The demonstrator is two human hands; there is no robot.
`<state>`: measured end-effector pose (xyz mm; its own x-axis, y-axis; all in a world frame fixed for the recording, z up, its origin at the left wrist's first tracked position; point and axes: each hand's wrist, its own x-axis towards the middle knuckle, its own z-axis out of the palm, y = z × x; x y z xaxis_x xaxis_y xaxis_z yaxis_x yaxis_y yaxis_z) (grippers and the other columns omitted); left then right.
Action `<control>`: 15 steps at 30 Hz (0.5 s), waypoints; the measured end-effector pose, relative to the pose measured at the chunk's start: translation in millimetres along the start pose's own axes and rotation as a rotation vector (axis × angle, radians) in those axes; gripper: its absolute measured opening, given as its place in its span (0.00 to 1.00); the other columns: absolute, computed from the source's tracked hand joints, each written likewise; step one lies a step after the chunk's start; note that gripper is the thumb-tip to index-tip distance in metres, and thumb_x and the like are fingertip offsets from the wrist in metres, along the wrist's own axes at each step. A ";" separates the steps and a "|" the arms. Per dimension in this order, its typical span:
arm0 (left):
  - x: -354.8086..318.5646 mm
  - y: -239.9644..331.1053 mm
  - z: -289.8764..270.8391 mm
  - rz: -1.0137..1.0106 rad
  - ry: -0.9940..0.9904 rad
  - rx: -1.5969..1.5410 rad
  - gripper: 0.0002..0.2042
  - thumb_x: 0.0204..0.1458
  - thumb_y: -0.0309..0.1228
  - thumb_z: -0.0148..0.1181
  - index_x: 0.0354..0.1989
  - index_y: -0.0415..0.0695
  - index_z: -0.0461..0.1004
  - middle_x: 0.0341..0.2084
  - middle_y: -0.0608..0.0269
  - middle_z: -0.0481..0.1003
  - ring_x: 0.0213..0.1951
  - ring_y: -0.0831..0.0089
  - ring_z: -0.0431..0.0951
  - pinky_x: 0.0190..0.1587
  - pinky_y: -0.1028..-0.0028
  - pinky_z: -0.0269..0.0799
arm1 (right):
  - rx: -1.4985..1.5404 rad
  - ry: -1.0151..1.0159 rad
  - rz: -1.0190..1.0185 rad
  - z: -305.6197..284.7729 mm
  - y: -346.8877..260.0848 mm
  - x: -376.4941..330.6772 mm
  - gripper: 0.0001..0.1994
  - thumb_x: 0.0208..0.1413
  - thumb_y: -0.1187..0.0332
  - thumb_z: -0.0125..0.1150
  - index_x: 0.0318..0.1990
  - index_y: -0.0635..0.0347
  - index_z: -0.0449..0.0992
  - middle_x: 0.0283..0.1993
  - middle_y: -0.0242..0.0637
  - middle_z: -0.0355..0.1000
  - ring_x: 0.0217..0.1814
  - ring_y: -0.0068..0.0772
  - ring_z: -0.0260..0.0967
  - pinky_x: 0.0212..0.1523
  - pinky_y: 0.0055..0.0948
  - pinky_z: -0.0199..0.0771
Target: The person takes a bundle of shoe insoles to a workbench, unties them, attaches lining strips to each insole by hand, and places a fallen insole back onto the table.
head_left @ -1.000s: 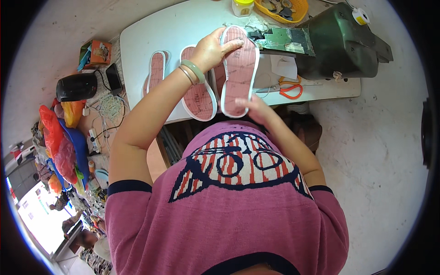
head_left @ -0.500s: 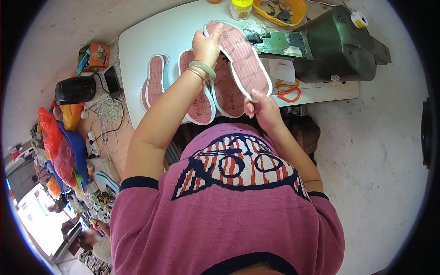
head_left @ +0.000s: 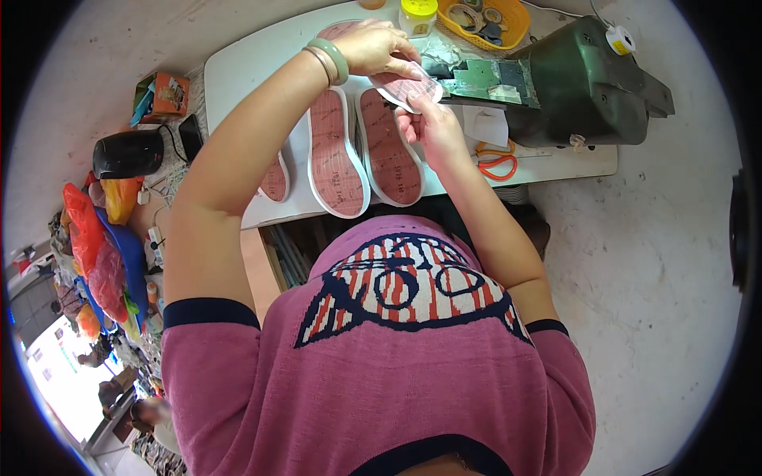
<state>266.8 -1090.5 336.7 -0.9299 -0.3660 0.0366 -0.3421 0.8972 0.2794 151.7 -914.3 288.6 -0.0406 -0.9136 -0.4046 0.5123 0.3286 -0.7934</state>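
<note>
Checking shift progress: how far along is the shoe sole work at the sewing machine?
Looks done: two soles lie flat side by side on the white table, a third partly hidden under the left arm. In hand: left hand and right hand hold one sole by the sewing machine. What is left cannot be judged.

A short-sleeved pink knitted top (head_left: 373,381) is worn, edged with dark navy bands at sleeves and neckline and marked with a navy, red-and-white striped pattern. Pale green bangles (head_left: 329,59) are seen at the left wrist.
</note>
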 end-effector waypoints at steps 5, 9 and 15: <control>-9.9 -3.6 1.1 -0.181 -0.236 -0.341 0.19 0.56 0.45 0.53 0.49 0.46 0.74 0.39 0.54 0.77 0.41 0.60 0.76 0.47 0.68 0.69 | -0.071 0.027 -0.002 -1.2 -5.5 4.3 0.17 0.61 0.59 0.48 0.32 0.65 0.75 0.23 0.34 0.73 0.16 0.18 0.61 0.21 0.19 0.62; -23.0 21.0 0.7 -0.362 -0.185 -0.361 0.20 0.58 0.44 0.52 0.51 0.44 0.72 0.36 0.53 0.78 0.36 0.64 0.77 0.43 0.70 0.71 | -0.163 0.062 -0.071 -11.6 -11.0 3.9 0.17 0.61 0.59 0.48 0.34 0.65 0.75 0.25 0.34 0.74 0.17 0.17 0.61 0.22 0.18 0.62; -39.9 35.5 25.8 -0.469 0.007 -0.466 0.21 0.58 0.44 0.52 0.54 0.44 0.70 0.32 0.54 0.78 0.34 0.68 0.77 0.41 0.71 0.71 | -0.271 0.045 -0.131 -26.8 1.5 -10.6 0.16 0.62 0.60 0.49 0.39 0.66 0.75 0.29 0.36 0.75 0.21 0.19 0.66 0.27 0.19 0.67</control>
<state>288.2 -1037.7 320.4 -0.6948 -0.6952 -0.1844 -0.6151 0.4416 0.6532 129.9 -897.7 279.5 -0.1327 -0.9427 -0.3061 0.2530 0.2663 -0.9301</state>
